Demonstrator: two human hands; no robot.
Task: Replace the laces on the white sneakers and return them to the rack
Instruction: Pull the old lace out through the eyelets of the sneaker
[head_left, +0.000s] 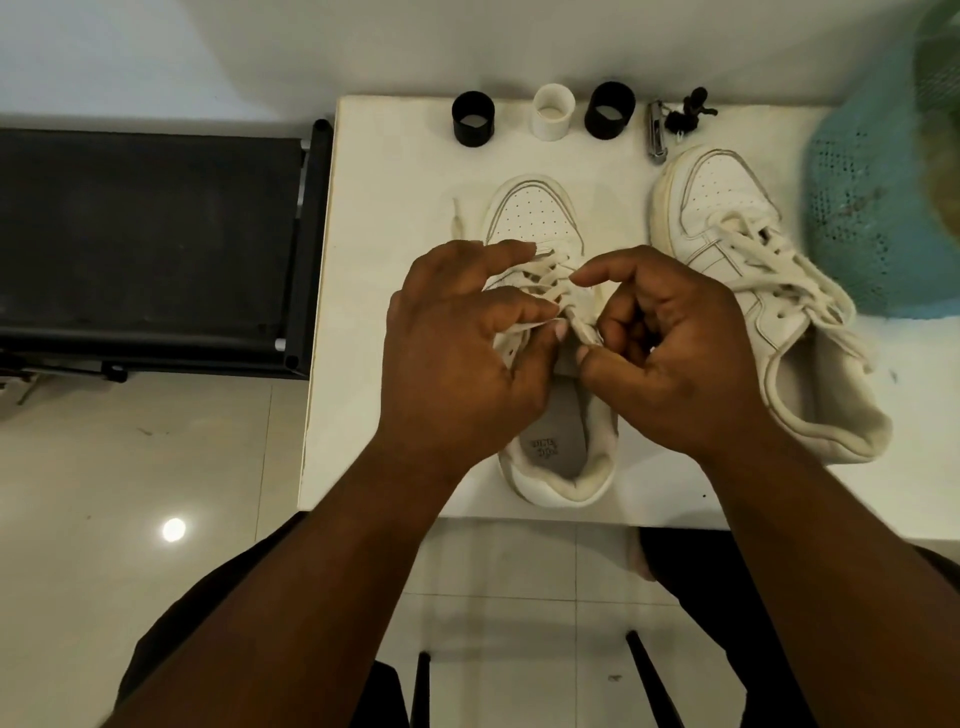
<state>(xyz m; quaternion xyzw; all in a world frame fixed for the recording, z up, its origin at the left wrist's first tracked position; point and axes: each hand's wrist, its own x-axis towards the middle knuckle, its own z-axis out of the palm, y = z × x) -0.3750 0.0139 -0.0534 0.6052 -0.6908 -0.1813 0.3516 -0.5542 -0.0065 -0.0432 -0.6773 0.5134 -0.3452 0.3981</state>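
Working over the near sneaker (535, 218), which sits toe-away on the white bench (374, 171), the person has both hands bunched at the middle eyelets. The left hand (457, 353) pinches a strand of the lace (540, 275) between thumb and curled fingers, its index finger stretched out over the crossings, probably to keep the rows already threaded from slackening. The right hand (670, 353) has its fingers curled in tight on the lace end at the tongue, index raised, which looks like feeding or tugging the tip through a hole; the exact eyelet is hidden by the knuckles. One loose lace tail (457, 218) trails off on the bench left of the toe.

The second sneaker (737, 249) lies just to the right, angled, its lacing loose and sprawling, so I judge it is waiting its turn. Along the far edge stand two black rolls (472, 119) and a white roll (553, 111), beside a small metal tool (657, 132), all within reach. The dark rack (156, 234) stands to the left, touching the bench side, handy for returning the pair later.
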